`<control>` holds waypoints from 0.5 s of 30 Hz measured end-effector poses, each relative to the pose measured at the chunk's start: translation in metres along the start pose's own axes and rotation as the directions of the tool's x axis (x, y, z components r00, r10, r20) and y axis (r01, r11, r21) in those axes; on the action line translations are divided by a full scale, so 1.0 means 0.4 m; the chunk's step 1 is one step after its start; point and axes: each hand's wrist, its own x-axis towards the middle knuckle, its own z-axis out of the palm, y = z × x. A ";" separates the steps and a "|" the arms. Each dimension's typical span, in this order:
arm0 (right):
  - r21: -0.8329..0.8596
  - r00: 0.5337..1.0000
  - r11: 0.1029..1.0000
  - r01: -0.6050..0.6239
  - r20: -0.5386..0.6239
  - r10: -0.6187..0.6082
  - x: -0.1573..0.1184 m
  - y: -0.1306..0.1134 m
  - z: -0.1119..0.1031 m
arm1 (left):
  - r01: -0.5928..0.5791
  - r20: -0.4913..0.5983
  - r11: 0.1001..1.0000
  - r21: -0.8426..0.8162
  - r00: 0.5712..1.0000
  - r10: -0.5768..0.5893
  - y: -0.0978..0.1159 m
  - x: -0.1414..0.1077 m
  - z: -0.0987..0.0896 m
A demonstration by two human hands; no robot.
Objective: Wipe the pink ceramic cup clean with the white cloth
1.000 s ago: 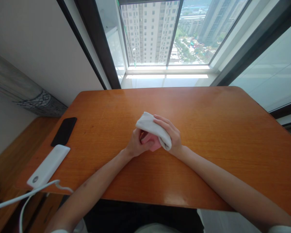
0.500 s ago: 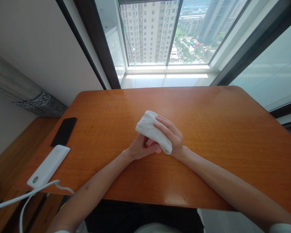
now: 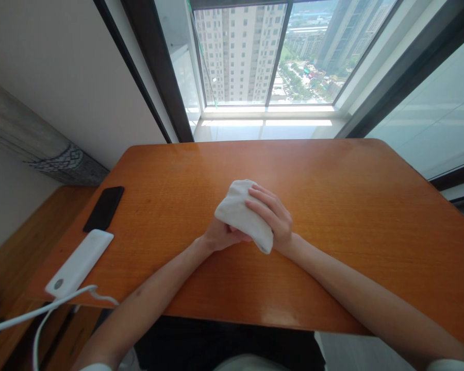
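Observation:
A folded white cloth (image 3: 242, 208) is held between my two hands above the middle of the table. My right hand (image 3: 272, 214) lies over its upper right side, fingers curled across the top. From below and to the left, my left hand (image 3: 222, 236) grips the cloth, its fingers mostly hidden underneath. A small pinkish patch shows under the cloth near the left thumb; whether it is skin or an object, I cannot tell.
On the left of the wooden table (image 3: 332, 206) lie a black phone (image 3: 103, 208) and a white power bank (image 3: 79, 263). A white cable (image 3: 34, 315) crosses the near left corner. Behind the table's far edge is a window (image 3: 270, 56).
The cloth has tilted and spread a little, its lower corner now hanging further down and covering more of my left hand. Both hands stay in nearly the same place.

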 end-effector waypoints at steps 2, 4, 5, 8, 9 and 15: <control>0.055 0.997 0.995 -0.081 0.004 0.081 0.003 0.000 0.004 | -0.060 -0.015 0.997 0.042 0.998 0.060 -0.005 0.000 -0.004; 0.098 0.980 0.975 -0.201 0.018 0.200 0.001 0.010 0.010 | -0.130 -0.024 0.988 0.085 0.991 0.133 -0.005 0.001 -0.007; 0.117 0.963 0.956 -0.270 0.034 0.268 -0.003 0.019 0.013 | -0.164 -0.022 0.981 0.107 0.986 0.167 -0.003 0.001 -0.007; 0.183 0.912 0.893 -0.410 0.080 0.402 -0.016 0.048 0.024 | -0.238 0.017 0.955 0.177 0.971 0.239 0.004 0.003 -0.007; 0.199 0.905 0.883 -0.425 0.080 0.417 -0.019 0.054 0.026 | -0.246 0.033 0.951 0.188 0.969 0.244 0.007 0.004 -0.006; -0.010 0.976 0.976 -0.218 -0.030 0.217 -0.014 0.031 0.010 | -0.116 0.070 0.993 0.035 0.991 0.113 0.007 0.009 0.008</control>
